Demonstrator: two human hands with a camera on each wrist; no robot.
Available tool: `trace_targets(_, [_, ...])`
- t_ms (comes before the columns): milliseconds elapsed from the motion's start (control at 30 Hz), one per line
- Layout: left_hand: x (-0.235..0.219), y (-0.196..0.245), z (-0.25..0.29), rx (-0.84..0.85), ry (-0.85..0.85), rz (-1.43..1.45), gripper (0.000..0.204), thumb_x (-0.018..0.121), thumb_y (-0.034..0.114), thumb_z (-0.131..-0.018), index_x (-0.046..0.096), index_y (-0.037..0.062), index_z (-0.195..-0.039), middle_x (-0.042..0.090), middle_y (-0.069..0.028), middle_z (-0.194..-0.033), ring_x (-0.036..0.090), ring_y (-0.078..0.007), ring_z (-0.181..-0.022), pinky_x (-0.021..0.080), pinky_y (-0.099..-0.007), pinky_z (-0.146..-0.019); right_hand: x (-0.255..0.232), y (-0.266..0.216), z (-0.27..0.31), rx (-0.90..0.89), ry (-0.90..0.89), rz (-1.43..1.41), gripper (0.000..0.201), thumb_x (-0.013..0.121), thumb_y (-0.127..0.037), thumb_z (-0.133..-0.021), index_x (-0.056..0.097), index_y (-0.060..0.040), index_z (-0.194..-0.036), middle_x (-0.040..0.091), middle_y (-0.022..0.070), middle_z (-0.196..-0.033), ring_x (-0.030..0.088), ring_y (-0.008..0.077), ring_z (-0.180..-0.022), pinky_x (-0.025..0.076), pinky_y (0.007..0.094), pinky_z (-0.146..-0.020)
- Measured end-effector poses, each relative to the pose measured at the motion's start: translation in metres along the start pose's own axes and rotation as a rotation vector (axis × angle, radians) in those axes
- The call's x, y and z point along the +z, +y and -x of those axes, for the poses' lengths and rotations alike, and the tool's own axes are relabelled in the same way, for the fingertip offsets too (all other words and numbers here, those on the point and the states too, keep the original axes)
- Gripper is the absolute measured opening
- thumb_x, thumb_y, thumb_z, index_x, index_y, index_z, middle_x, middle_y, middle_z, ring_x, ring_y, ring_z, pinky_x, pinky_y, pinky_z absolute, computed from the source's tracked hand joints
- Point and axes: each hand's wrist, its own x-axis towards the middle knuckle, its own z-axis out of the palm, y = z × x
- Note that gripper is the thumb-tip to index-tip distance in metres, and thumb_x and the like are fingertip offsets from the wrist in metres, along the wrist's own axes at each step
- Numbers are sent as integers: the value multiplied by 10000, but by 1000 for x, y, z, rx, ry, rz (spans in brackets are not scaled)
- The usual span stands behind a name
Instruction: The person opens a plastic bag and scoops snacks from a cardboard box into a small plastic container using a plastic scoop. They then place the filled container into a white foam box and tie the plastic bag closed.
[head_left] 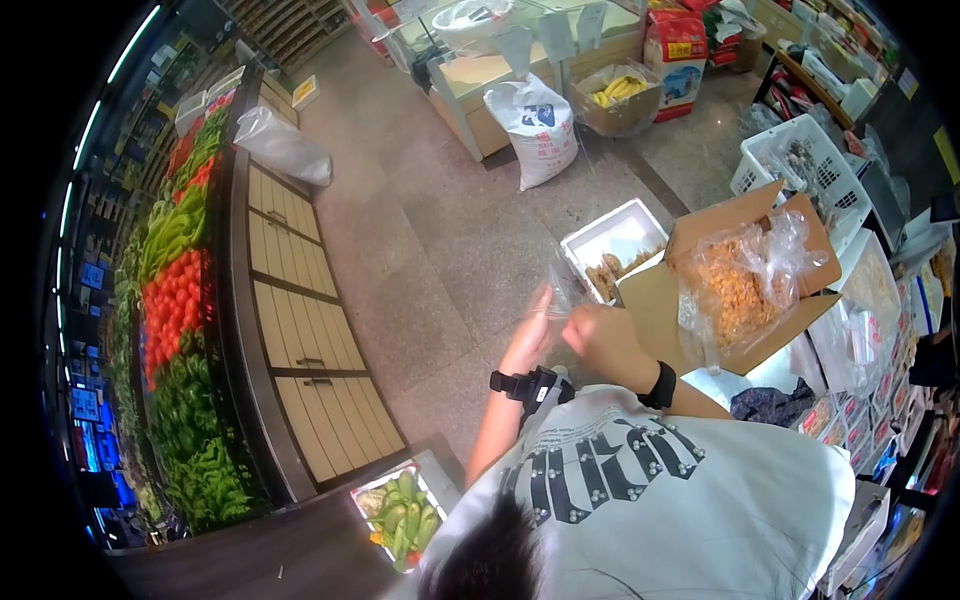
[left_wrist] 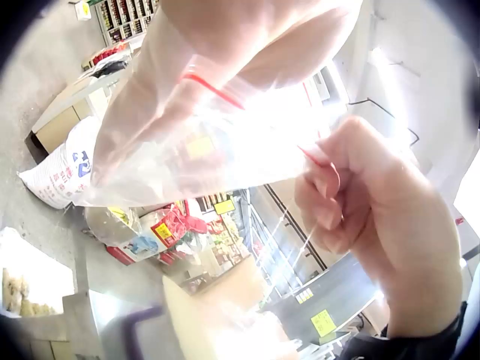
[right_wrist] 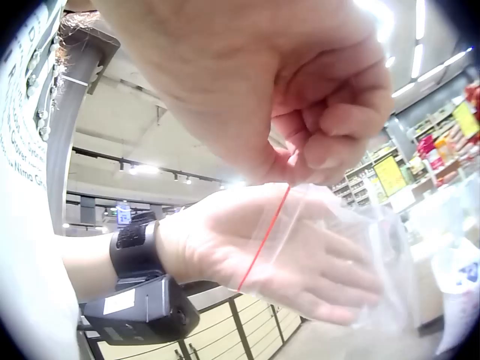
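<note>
A clear zip bag (right_wrist: 394, 259) with a red strip along its mouth surrounds my left hand (head_left: 530, 335). Inside it, the left hand (right_wrist: 300, 259) lies flat with its fingers straight, as the right wrist view shows. My right hand (head_left: 606, 337) pinches the bag's mouth at the red strip between thumb and curled fingers; the left wrist view shows this right hand (left_wrist: 382, 210) too. Both hands are close together in front of the torso, just left of an open cardboard box (head_left: 650, 300). Orange dried pieces (head_left: 742, 290) in clear plastic fill that box.
A white foam box (head_left: 632, 225) with brown lumps stands beyond the cardboard box. Behind it are a white basket (head_left: 840, 185) and a printed white sack (head_left: 535, 135). Tiled floor (head_left: 430, 260) runs along a vegetable stand (head_left: 180, 310) with wooden cabinet doors at left.
</note>
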Motion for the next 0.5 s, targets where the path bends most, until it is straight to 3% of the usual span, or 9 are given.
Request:
trace_targets(100, [-31,-20,-18,165,199,-519,567,451,323,-977,278,25,-1427,332,-167,-1443,378,-246,-1287,327,-352,-1053,1,7,0,-7,6,-28,168,673,-189,-719,576,-52,-735,580,119,-686,609,297,-609,467,399,-516])
trace_targets(200, [-33,-21,-23,255,235,-561,561,467,300,-971,284,20,-1422,330,-167,-1446,378,-241,-1292,310,-337,-1065,2,6,-4,-19,-19,-10,162,669,-180,-719,577,-47,-721,578,109,-683,610,294,-620,468,395,-521])
trace_targets(300, [-24,-16,-24,219,-58,-215,571,491,293,-958,291,21,-1419,326,-171,-1451,383,-236,-1298,282,-316,-1081,9,3,-9,-244,90,-34,154,659,-174,-725,578,-43,-718,579,103,-688,606,282,-624,470,388,-524])
trace_targets(400, [-6,-8,-17,161,-221,-183,597,471,376,-951,293,70,-1430,297,-138,-1479,324,-251,-1339,251,-378,-1099,23,-3,-4,-231,59,-65,157,651,-176,-733,579,-37,-733,573,98,-686,601,266,-622,471,377,-528])
trace_targets(500, [-5,-8,-25,29,-165,78,615,424,464,-943,293,125,-1440,264,-91,-1505,244,-266,-1378,233,-468,-1094,26,-6,3,-255,22,-61,156,646,-183,-739,580,-43,-755,567,92,-677,593,259,-590,467,367,-517])
